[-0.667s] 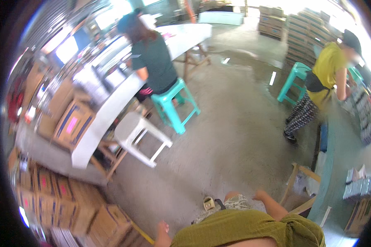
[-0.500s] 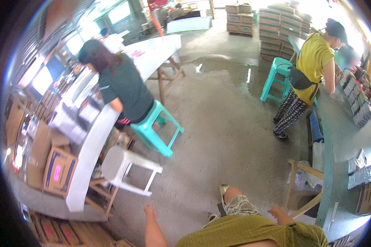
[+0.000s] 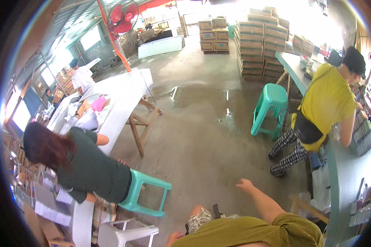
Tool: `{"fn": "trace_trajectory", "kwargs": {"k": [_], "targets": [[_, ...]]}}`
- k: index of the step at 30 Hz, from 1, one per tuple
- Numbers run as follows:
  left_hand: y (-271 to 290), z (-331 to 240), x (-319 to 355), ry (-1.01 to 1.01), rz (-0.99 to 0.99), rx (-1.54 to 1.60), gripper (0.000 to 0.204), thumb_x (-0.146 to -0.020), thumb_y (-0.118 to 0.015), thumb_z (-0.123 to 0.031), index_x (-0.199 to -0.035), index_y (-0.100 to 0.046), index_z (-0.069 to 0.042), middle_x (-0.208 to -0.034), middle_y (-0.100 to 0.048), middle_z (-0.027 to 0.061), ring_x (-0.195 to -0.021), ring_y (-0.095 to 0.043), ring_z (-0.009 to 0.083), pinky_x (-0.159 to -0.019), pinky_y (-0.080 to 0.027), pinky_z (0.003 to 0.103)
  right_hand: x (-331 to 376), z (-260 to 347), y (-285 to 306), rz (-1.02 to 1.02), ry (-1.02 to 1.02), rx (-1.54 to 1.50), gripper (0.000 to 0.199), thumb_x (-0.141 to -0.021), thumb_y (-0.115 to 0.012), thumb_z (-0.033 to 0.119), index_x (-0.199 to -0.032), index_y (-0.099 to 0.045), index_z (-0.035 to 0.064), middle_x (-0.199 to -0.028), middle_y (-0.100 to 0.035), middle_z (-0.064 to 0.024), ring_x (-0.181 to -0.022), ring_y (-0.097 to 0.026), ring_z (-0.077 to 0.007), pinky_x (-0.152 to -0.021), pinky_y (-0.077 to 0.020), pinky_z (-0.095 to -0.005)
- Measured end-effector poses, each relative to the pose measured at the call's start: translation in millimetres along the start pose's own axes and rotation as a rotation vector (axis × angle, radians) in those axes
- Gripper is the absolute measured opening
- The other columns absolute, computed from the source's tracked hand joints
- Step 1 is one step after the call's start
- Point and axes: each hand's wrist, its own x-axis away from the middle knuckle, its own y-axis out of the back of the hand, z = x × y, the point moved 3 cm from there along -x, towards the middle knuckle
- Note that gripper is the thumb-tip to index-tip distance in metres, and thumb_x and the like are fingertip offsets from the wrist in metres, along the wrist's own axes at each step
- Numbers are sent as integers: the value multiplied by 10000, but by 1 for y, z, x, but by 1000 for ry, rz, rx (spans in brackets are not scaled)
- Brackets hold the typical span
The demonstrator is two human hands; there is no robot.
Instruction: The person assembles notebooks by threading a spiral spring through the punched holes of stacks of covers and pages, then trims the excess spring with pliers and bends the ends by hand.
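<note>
Swung up: right hand [image 3: 245, 185], seemingly empty, mid-air.

Brown cardboard boxes [image 3: 257, 41] stacked high at the far wall.

A single head-worn fisheye view looks forward and down across a wet grey concrete workshop floor [image 3: 202, 123], from close above the wearer's right hand [image 3: 245, 185], with its fingers toward that floor.

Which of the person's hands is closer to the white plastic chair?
Left. The left hand hangs just right of the white plastic chair; the right hand swings higher, farther right.
</note>
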Motion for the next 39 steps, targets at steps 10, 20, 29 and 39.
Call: {"fn": "trace_trajectory", "kwargs": {"k": [10, 20, 29, 39], "targets": [[32, -315, -122, 202, -312, -33, 353, -879, -559, -194, -1202, -539, -54, -1103, -588, 103, -992, -581, 252, -836, -469, 390, -254, 236, 109, -33, 154, -65, 433, -838, -626, 279, -1184, -560, 27, -1207, -577, -148, -1095, -558, -290, -897, -452, -418], [-149, -887, -285, -363, -333, -262, 434, -888, -568, -187, -1258, -451, 7, -1212, -522, 140, -1046, -546, 266, -866, -459, 415, -343, 58, 190, -326, -772, -501, 441, -877, -626, 204, -1239, -471, 6, -1195, -530, -156, -1036, -529, -301, -811, -478, -435], [-272, -1105, -407, -268, -54, -395, 417, -841, -640, -301, -1196, -533, -112, -1075, -614, 46, -912, -586, 219, -722, -458, 435, -651, 217, 371, -54, -399, -70, 430, -749, -630, 342, -1053, -651, 38, -1135, -610, -172, -1042, -573, -347, -847, -467, -429], [-275, -1239, -483, 168, -211, -332, 252, -871, -573, -286, -1008, -581, -74, -941, -632, 66, -800, -591, 252, -679, -467, 415, -909, 718, 703, -523, 369, -202, 449, -753, -644, 312, -1091, -600, 20, -1063, -633, -185, -1014, -600, -329, -856, -479, -394]]}}
